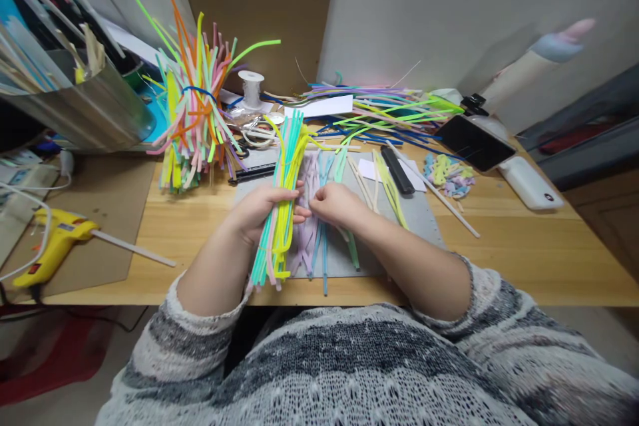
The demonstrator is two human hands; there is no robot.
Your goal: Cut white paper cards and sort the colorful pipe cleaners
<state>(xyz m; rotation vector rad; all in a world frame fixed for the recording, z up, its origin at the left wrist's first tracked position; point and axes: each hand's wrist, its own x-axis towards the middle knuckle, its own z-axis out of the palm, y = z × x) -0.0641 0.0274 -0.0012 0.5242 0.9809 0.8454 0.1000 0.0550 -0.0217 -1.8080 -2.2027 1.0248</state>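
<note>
My left hand (259, 208) is wrapped round an upright bundle of pipe cleaners (287, 176), teal, yellow and pale pink. Just right of it, my right hand (337, 205) has its fingers pinched together. Whatever lies between those fingertips is hidden. Beneath and between both hands, lilac pipe cleaners (305, 246) lie on a grey mat (419, 239). Blue pipe cleaners (325, 259) and mint green ones (353, 254) run under my right hand. Farther right on the mat are cream and yellow-green strands (392, 193).
A large mixed bundle of pipe cleaners (192, 113) stands back left, beside a metal pen holder (110, 103). A yellow glue gun (54, 246) lies left. Loose pipe cleaners (389, 113) spread along the back. A phone (476, 141) and pastel scraps (449, 175) are at right.
</note>
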